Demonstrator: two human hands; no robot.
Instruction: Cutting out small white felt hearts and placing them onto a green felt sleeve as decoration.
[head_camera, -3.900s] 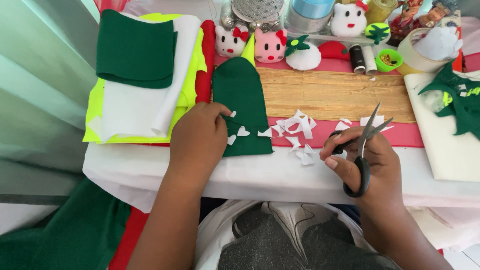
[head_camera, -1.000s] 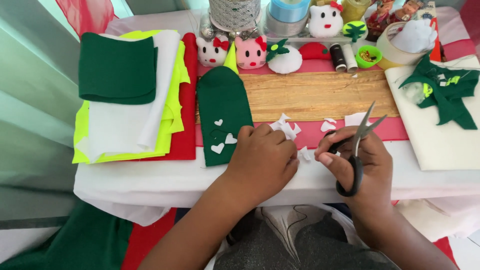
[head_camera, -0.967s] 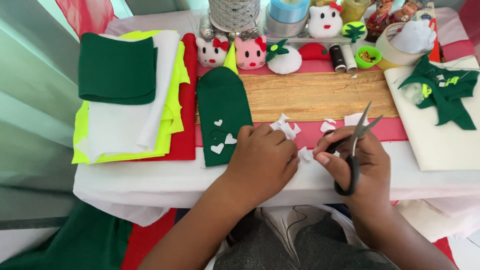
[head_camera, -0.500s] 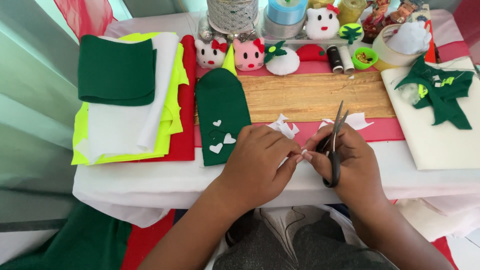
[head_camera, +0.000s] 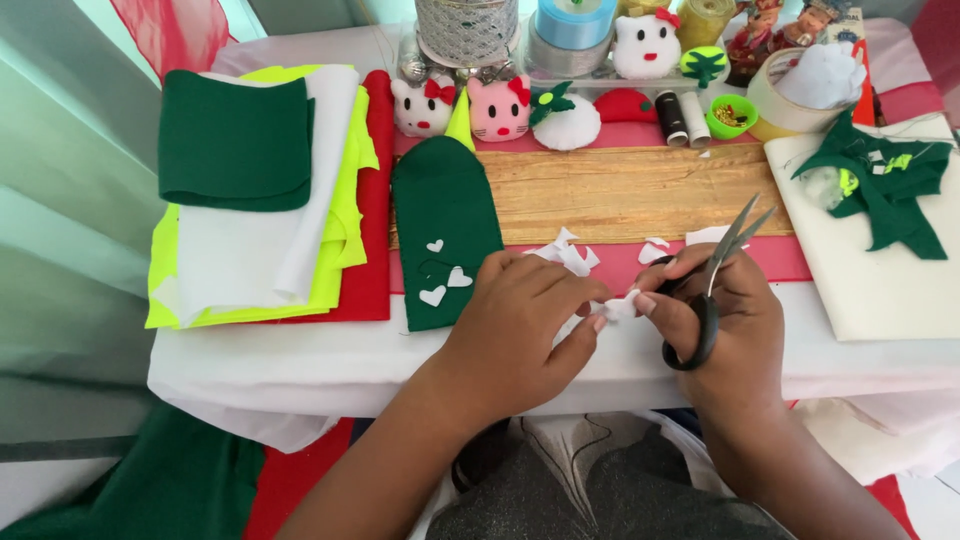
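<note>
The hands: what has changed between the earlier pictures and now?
The left hand left the green felt and moved right to meet the right hand; both now pinch a small white scrap. White hearts have appeared on the felt. The scissors stay in the right hand; the fabric stack and toys are unchanged.

The person's left hand (head_camera: 515, 325) and right hand (head_camera: 725, 325) are bare, with no gloves, rings or watch showing. Both forearms are uncovered up to the lower edge of the picture, so no sleeves show. The fingernails look short and unpainted. Between the arms, the lap is covered by grey speckled fabric bearing a paler, curved pattern.
</note>
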